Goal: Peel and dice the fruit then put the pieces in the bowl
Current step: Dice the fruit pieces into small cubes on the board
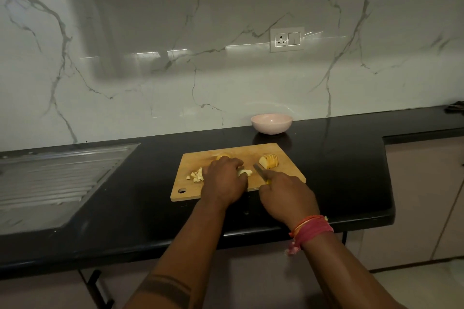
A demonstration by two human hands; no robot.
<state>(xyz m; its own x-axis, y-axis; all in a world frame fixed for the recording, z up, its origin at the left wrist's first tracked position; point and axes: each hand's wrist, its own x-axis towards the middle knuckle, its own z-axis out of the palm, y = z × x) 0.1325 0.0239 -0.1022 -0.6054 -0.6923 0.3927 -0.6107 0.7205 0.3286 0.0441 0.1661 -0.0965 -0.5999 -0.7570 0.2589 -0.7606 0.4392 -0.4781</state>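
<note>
A pale fruit piece is sitting mid cutting board, the left hand curling its fingers down onto it. The right hand is gripping the knife, blade angling just beside it. Diced bits are lying left, a sliced half right, the pink bowl behind.

Cutting board lies at the counter's front edge. Left hand pins a pale fruit piece mid-board; right hand grips a knife beside it. Diced pieces sit near the board's left edge, a sliced half near its rear right corner. Pink bowl stands at the counter's rear edge.
</note>
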